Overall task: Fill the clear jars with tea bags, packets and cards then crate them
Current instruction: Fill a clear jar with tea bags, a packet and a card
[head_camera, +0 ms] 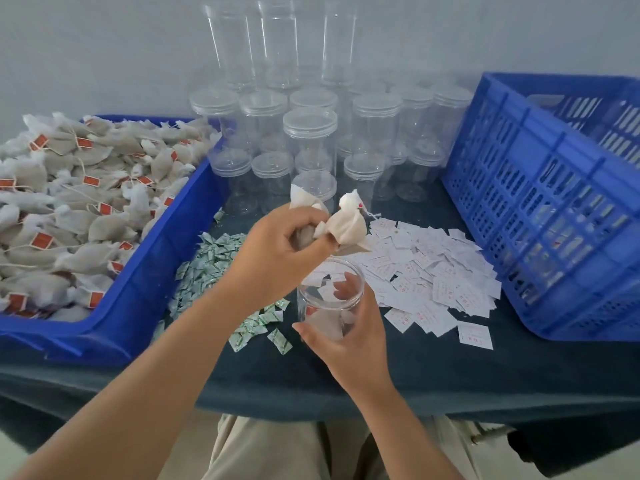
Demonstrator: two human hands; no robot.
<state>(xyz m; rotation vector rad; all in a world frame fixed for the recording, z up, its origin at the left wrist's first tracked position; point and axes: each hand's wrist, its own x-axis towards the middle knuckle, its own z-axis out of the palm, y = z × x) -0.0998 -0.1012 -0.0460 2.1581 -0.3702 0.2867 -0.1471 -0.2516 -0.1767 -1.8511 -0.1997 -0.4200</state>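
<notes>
- Left hand [277,251] is bunched tight round a couple of white gauze tea bags [346,225], right above the open clear plastic jar [329,299] near the front edge of the dark cloth-covered table [450,368].
- Right hand [349,337] has its fingers wrapped round that jar to steady it. Looks like a bag or two is in the bottom already.
- If it were me, I'd get the bunch inside the mouth before letting go, with strings and tags tucked in so nothing snags the rim.
- Keep the jar upright.
- Small green-and-white packets [207,268] and white paper cards [433,271] are piled either side of the jar, and the blue slatted plastic crate [540,209] sits at the right edge.
</notes>
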